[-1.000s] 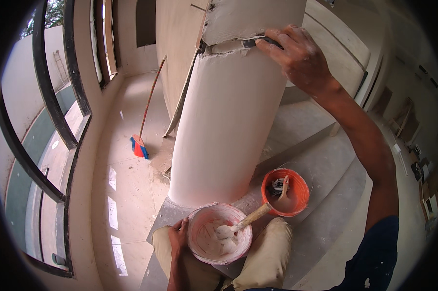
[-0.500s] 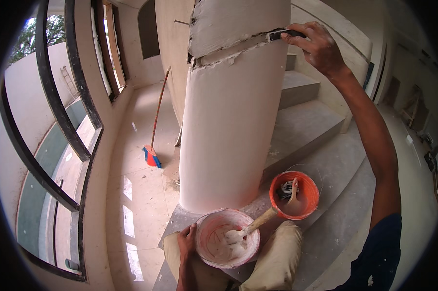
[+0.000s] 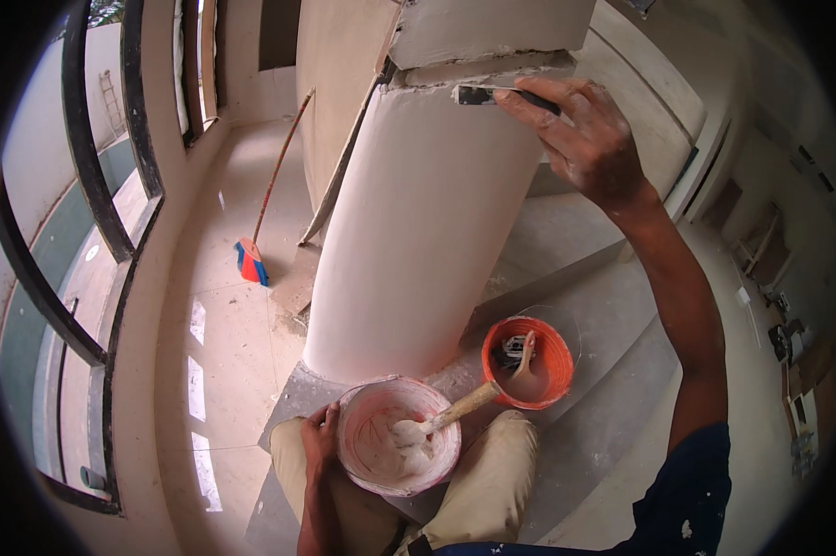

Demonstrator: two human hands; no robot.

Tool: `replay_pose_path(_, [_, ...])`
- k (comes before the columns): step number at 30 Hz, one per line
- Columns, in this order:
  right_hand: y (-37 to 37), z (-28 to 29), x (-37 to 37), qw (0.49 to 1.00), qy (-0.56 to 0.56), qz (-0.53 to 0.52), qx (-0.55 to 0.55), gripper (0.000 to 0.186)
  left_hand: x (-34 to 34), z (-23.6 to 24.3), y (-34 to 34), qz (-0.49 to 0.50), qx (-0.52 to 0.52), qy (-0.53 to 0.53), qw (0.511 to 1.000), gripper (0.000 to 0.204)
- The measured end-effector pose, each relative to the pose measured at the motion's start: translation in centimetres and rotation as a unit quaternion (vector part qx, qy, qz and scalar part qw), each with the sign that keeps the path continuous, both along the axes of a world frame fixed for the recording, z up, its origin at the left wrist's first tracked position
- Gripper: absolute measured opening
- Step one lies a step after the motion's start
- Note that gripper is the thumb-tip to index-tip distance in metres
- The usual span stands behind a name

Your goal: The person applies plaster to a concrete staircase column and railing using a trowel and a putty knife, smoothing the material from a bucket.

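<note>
Right fingers (image 3: pixel 532 112) pinch scraper (image 3: pixel 476 95); left fingers (image 3: pixel 321 422) touch bowl (image 3: pixel 355 428)

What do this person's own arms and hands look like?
The left hand and right hand wear no gloves; pale smears mark the right one. The right arm has a short, dark navy sleeve with white specks.

The column (image 3: pixel 418 241) looks smooth and matt, its groove (image 3: pixel 473 70) rough, the orange bucket (image 3: pixel 555 357) plastic, the floor (image 3: pixel 237 361) glossy
</note>
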State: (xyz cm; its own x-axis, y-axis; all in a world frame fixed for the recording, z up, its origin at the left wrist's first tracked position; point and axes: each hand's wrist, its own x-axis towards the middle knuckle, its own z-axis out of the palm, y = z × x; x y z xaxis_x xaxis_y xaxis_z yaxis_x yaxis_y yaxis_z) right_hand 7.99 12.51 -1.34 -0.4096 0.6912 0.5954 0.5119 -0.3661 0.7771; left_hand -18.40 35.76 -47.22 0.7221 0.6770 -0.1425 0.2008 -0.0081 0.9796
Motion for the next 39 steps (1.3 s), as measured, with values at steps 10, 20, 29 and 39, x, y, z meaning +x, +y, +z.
replay_pose_path(10, [5.1,2.0,0.5,0.997,-0.023,-0.077,-0.021,0.033,-0.5,0.1,0.4,0.005,-0.013,-0.025,1.0,0.046])
replay_pose_path(20, [-6.2,6.5,7.5,0.991,0.028,-0.125,0.025,0.039,-0.1,0.3,0.2,-0.009,0.007,-0.005,1.0,0.046])
replay_pose_path(29, [-5.3,3.7,5.2,0.995,0.021,-0.041,0.083,0.041,-0.2,0.3,0.4,-0.001,-0.008,-0.015,1.0,0.046])
replay_pose_path(39, [-8.7,5.7,10.2,0.987,0.003,-0.127,0.103,0.041,0.2,-0.1,0.0,-0.01,0.014,-0.006,1.0,0.045])
